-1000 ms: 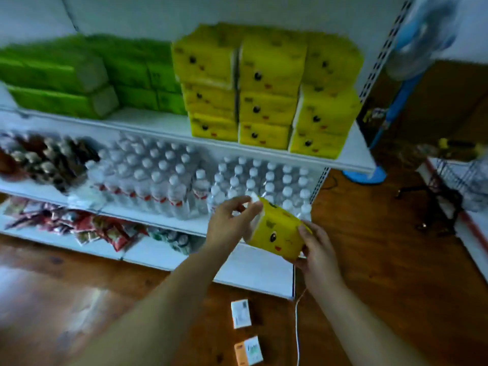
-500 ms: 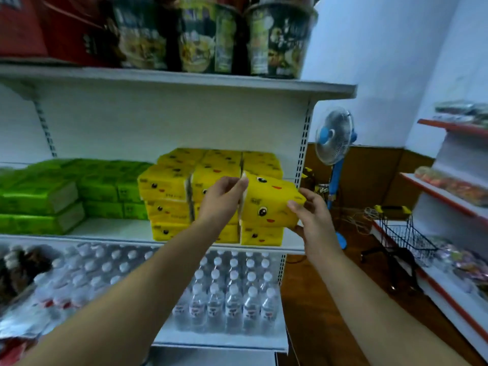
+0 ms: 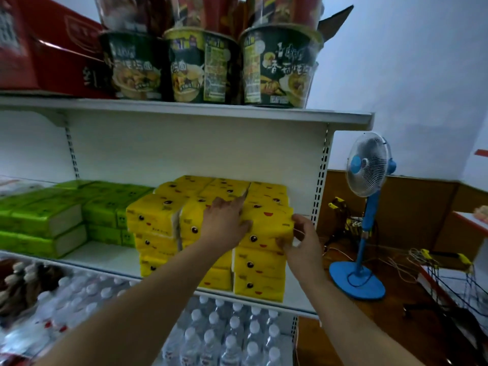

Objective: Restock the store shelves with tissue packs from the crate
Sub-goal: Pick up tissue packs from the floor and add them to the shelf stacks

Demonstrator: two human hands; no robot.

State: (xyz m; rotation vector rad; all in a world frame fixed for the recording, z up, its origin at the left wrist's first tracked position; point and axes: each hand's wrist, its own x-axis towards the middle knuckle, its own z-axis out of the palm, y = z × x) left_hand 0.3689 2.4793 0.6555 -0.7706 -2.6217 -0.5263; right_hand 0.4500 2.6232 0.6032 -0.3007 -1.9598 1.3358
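left hand [image 3: 224, 228] bare | left forearm [image 3: 148, 294] bare too, in from 7 o'clock | right hand [image 3: 301, 241] bare | right forearm [image 3: 340, 310] same deal, in from 5 o'clock

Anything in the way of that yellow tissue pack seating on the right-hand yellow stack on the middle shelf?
Nothing visible. The yellow plastic-wrapped tissue pack already sits on the right-hand stack of yellow packs; the left hand presses its left side, the right hand grips its right front corner.
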